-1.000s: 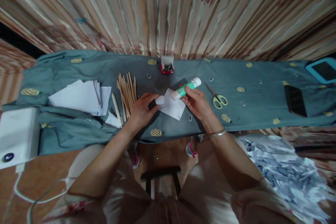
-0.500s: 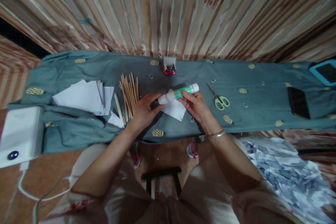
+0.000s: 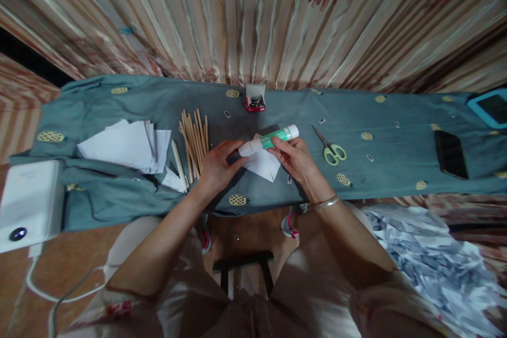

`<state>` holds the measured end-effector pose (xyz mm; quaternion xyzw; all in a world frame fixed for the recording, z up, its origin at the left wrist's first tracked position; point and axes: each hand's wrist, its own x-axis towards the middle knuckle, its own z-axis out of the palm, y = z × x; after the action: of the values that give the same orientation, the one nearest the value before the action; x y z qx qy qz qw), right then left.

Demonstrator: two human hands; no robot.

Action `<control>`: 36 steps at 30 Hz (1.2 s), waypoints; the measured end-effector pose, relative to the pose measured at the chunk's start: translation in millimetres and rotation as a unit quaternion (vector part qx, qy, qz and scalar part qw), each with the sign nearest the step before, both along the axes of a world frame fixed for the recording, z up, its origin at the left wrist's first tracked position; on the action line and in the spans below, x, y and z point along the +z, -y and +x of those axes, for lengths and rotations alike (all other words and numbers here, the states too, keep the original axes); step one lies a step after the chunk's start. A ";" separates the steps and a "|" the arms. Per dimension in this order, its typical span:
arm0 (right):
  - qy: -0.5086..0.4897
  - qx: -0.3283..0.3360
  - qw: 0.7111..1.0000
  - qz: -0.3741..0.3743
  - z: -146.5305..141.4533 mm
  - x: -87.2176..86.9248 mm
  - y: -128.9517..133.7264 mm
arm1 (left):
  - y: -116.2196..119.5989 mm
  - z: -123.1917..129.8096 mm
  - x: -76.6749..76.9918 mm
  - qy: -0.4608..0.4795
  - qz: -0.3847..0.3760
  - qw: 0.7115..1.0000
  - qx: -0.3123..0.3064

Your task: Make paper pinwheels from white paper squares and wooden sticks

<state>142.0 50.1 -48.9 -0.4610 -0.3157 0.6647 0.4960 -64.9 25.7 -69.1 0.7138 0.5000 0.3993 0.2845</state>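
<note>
A green and white glue stick [image 3: 271,140] is held up at a slant over a cut piece of white paper [image 3: 264,165]. My right hand [image 3: 295,158] pinches its green barrel between thumb and fingers. At the stick's lower left end is the white cap [image 3: 246,149], with the fingers of my left hand [image 3: 217,166] closed on it. Cap and barrel are in line and look joined. The paper lies flat on the cloth below, partly covered by the stick and fingers.
Thin wooden sticks [image 3: 194,140], a pale pen [image 3: 179,163] and stacked white paper [image 3: 122,145] lie left. Behind is a small red box [image 3: 255,100] of metal bits. Scissors [image 3: 332,151] and a phone [image 3: 450,154] lie right; a power bank [image 3: 31,203] is front left.
The small gap between the cap and the glue stick has closed, the cap now sitting against the barrel. Both hands have stayed almost in place.
</note>
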 end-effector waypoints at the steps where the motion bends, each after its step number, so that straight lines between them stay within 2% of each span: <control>1: 0.001 0.002 1.000 -0.001 -0.3 0.2 0.0 | 0.3 0.0 0.4 -0.002 0.004 1.000 -0.002; 9: 0.015 0.000 1.000 0.001 -4.4 2.0 -0.6 | 1.9 -3.9 4.2 -0.067 0.062 0.996 -0.005; 18: 0.023 0.008 1.000 -0.002 -15.8 -2.5 -3.9 | 1.0 -7.8 8.2 -0.179 0.132 0.975 0.000; 22: 0.011 0.003 1.000 -0.004 -25.1 -2.7 -5.5 | 1.3 -9.3 10.8 -0.190 0.132 0.973 0.011; 26: 0.002 0.009 1.000 0.004 -35.1 -2.9 -5.1 | -1.8 -7.2 10.0 -0.138 0.126 0.982 0.020; 29: 0.022 0.032 0.999 0.020 -37.6 -2.8 -4.9 | -6.6 -4.5 9.1 -0.109 0.091 0.989 0.035; 32: 0.062 0.036 0.996 0.050 -27.8 -2.6 -7.1 | -14.0 -6.3 8.9 -0.103 0.059 0.991 0.061; 36: 0.128 -0.011 0.987 0.093 2.1 -6.7 -8.7 | -27.2 -16.0 5.2 -0.155 0.053 0.981 0.101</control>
<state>144.1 58.8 -55.6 -0.4973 -0.4323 0.5624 0.4995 -80.8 52.9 -63.9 0.7267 0.5860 0.3365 0.1238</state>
